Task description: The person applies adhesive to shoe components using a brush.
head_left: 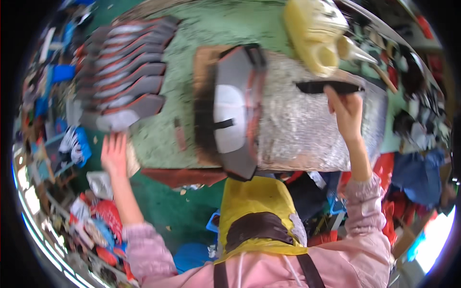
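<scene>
My left hand (114,152) is at the table's front left edge, fingers stretched out. Its fingertips are at the near edge of the closest piece in a row of overlapping grey panels (139,108) with pale middles and orange edges; whether they touch is hard to tell. In the middle, a small stack of similar panels (230,108) lies lengthwise, a short black strip (224,124) on its pale centre. My right hand (346,108) is raised over the right side, holding a long, flat black piece (312,87) with tapered ends between its fingers.
Beneath the stack lies a brown board (206,55), beside a rough, glue-streaked board (297,125). A cut-open yellow jug (317,33) and a brush (384,77) are at the back right. A small reddish bar (179,134) lies on the green table (192,29).
</scene>
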Tool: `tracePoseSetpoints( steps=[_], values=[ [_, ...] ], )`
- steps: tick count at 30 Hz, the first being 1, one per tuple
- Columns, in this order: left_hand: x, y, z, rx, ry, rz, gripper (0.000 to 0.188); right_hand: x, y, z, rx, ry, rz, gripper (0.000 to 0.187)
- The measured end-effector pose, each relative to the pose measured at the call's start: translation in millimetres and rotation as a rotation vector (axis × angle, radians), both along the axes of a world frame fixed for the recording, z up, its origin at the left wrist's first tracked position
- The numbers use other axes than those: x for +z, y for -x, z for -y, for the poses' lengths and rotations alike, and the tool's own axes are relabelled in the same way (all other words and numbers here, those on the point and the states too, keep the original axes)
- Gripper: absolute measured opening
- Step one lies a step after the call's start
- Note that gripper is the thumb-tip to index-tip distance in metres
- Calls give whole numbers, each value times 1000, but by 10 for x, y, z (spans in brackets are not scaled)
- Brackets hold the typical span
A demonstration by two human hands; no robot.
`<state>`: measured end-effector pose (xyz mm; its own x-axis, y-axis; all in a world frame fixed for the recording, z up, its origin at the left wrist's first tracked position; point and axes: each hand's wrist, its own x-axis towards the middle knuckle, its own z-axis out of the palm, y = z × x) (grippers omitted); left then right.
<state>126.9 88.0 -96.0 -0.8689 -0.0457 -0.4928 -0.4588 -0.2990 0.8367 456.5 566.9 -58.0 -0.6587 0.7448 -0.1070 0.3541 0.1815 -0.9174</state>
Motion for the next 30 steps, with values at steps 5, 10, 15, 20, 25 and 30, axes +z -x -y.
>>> tracePoseSetpoints(
  steps=[5,10,15,20,25,30],
  values=[
    [102,-961,-907,-311,343,-115,43,-95,111,-610,-96,-899,300,22],
    [169,-1351,-2031,-1030,289,-204,44,-122,293,-364,-428,-201,-125,15],
    [196,-1446,-2375,-1034,269,-223,41,-193,567,254,365,261,58,14],
    [170,-1442,-2331,-1018,429,-337,40,-310,756,311,246,-276,38,13],
    [145,-1448,-2335,-1025,495,-332,39,-103,846,303,132,-310,125,17],
    [94,-1450,-2321,-1012,487,-353,39,-87,369,578,817,-15,104,22]
  ],
)
